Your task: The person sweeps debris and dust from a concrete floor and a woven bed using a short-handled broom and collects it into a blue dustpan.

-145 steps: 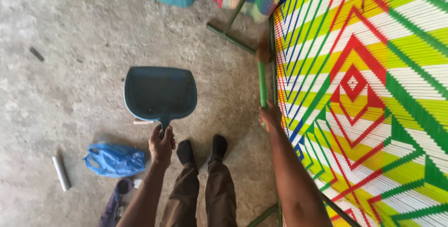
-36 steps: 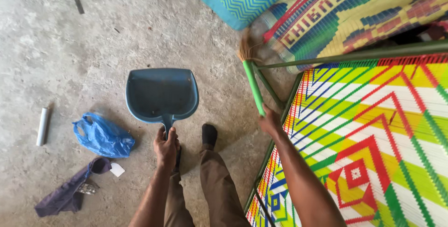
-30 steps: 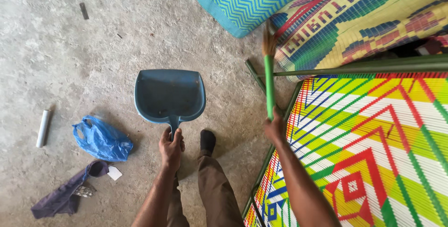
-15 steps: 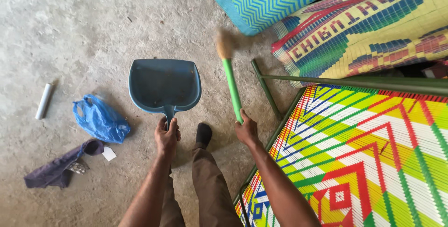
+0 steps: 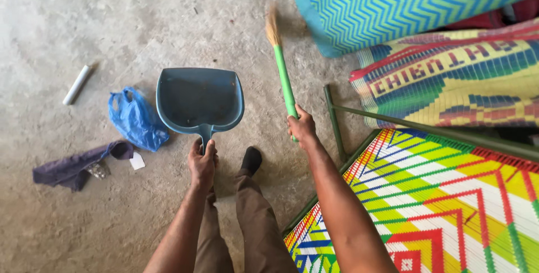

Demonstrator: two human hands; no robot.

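Observation:
My left hand (image 5: 202,163) grips the handle of a blue dustpan (image 5: 199,100) that lies flat on the concrete floor in front of my feet. My right hand (image 5: 302,127) is closed around the green handle of a small broom (image 5: 282,71). Its straw bristles point away from me, just right of the dustpan's far corner. Both arms reach down from the bottom of the view.
A crumpled blue plastic bag (image 5: 135,118), a dark cloth (image 5: 76,167) and a white tube (image 5: 76,84) lie on the floor to the left. A bright woven mat on a green frame (image 5: 449,194) stands at the right. Rolled mats (image 5: 426,9) are stacked at the top right.
The broom has swung left, away from the mat frame, and now sits beside the dustpan. The dustpan stays on the floor in my left hand. The view has shifted slightly.

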